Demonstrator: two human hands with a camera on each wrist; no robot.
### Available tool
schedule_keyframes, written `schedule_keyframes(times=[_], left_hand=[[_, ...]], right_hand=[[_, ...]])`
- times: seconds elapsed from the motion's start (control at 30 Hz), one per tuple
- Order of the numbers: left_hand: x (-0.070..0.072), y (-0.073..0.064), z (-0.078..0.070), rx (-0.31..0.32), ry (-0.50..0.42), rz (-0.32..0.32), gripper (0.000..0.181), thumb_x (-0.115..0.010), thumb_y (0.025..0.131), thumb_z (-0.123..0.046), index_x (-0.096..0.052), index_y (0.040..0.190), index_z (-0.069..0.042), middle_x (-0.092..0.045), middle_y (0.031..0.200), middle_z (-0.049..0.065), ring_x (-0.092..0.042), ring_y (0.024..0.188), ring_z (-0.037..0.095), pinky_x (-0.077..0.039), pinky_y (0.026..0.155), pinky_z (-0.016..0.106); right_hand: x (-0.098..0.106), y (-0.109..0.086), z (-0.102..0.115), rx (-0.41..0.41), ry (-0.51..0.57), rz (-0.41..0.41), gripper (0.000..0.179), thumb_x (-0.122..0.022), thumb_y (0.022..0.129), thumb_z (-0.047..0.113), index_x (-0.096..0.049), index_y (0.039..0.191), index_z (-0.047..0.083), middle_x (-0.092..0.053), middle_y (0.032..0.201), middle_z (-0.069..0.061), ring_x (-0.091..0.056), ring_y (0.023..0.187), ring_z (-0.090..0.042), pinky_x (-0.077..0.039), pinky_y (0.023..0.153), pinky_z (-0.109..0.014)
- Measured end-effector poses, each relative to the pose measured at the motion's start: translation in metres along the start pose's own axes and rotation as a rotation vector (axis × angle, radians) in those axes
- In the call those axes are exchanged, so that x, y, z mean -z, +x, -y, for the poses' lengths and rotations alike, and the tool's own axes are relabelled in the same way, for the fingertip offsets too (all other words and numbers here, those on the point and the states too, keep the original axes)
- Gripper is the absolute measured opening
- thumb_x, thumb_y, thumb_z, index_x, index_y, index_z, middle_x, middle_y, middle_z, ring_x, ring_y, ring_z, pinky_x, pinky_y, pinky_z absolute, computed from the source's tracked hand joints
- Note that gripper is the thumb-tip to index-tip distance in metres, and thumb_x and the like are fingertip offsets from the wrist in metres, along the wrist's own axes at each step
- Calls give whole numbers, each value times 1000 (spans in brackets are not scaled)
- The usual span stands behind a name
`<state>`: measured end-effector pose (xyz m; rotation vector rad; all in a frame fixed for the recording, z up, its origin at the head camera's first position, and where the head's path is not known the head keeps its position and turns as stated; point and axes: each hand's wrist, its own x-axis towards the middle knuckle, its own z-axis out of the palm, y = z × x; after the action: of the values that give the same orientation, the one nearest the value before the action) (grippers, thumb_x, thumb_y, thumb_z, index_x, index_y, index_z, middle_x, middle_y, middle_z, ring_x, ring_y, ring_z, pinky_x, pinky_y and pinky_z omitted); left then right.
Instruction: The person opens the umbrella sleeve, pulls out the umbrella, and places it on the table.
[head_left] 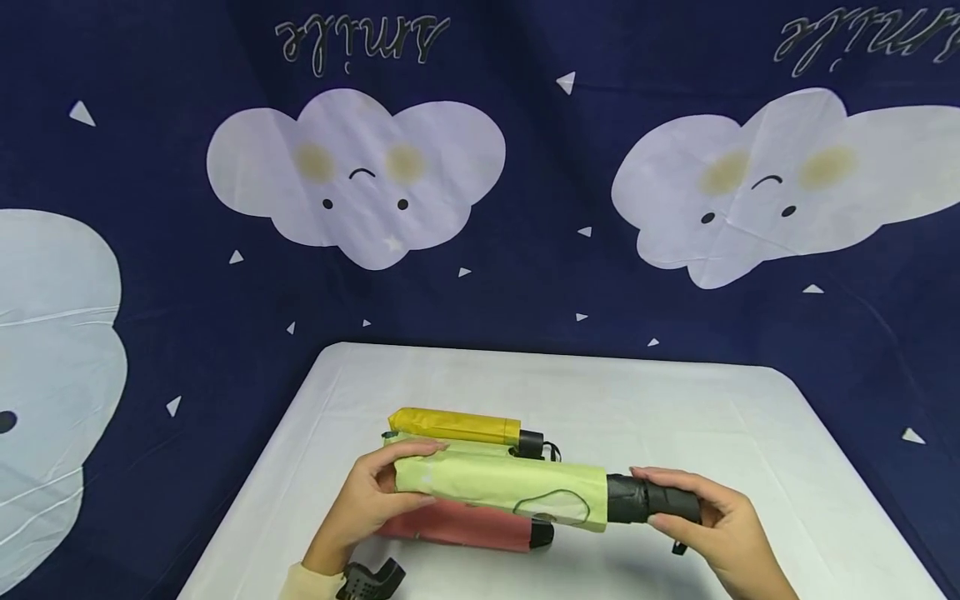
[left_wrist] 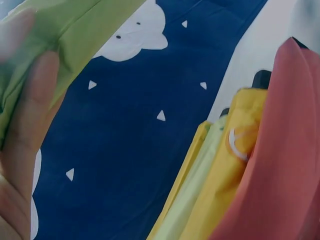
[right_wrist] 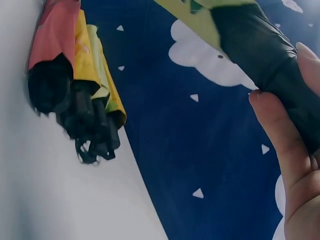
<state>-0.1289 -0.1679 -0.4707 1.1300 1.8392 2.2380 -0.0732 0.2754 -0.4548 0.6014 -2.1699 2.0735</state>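
Tabletop [head_left: 637, 400], white, before navy cloth [head_left: 525, 50]; left hand [head_left: 365, 502] and right hand [head_left: 729, 525], fingers pinched round green umbrella [head_left: 495, 482].

A folded lime-green umbrella [head_left: 487, 483] with a black handle [head_left: 628, 499] is held nearly level above a white table [head_left: 675, 408].

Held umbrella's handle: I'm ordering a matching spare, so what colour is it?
The handle is black; it shows best in the head view.

The right hand [right_wrist: 295, 165] grips the black end [right_wrist: 265, 55] of a green umbrella [right_wrist: 201, 22], apart from a red umbrella [right_wrist: 54, 42].
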Motion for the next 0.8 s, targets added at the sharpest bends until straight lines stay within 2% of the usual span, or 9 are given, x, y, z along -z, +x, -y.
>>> schedule_keyframes(times=[0.07,0.27,0.33,0.4,0.5,0.63,0.8], left_hand=[[3,-3,0,7,3,-5,62,-71,77,27,-54,136,14,-56,141,23,-62,122,29,-58,92,38],[11,-13,-2,99,1,-59,57,-73,81,22,-55,134,14,-59,139,16,-63,122,25,-57,93,36],[14,-18,-4,103,12,-71,57,-73,81,21,-54,134,15,-58,139,16,-64,118,23,-59,87,32],[17,-23,-8,103,20,-89,58,-72,80,22,-54,135,15,-58,139,17,-66,108,18,-60,76,27],[22,-31,-12,98,47,-123,58,-72,80,23,-53,135,15,-58,139,20,-65,106,15,-59,73,25],[28,-41,-13,107,64,-177,58,-73,80,21,-54,134,15,-58,138,22,-63,117,18,-58,89,30],[35,-57,-15,95,48,-208,57,-69,82,24,-50,135,19,-61,138,16,-64,118,20,-57,91,30]], right_hand=[[4,-2,-3,6,3,6,45,-66,87,-22,-59,130,-14,-66,132,-18,-66,117,-22,-59,84,-27],[18,-11,-12,-50,-30,-21,45,-67,88,-19,-56,131,-17,-67,133,-9,-65,120,-19,-59,88,-31],[23,-16,-14,-64,-18,-38,46,-67,88,-19,-54,132,-18,-68,133,-6,-65,120,-18,-59,87,-33],[29,-21,-16,-54,10,-47,46,-65,88,-22,-52,132,-21,-67,134,-6,-64,121,-19,-59,87,-34],[36,-27,-17,-34,28,-66,46,-63,88,-23,-49,132,-23,-67,134,-5,-64,121,-20,-59,87,-32],[47,-36,-16,-32,-4,-119,47,-63,87,-24,-48,132,-24,-68,132,-5,-66,119,-18,-59,85,-29],[57,-46,-14,-62,-82,-188,48,-63,86,-26,-50,132,-23,-70,129,-2,-67,116,-14,-58,82,-24]])
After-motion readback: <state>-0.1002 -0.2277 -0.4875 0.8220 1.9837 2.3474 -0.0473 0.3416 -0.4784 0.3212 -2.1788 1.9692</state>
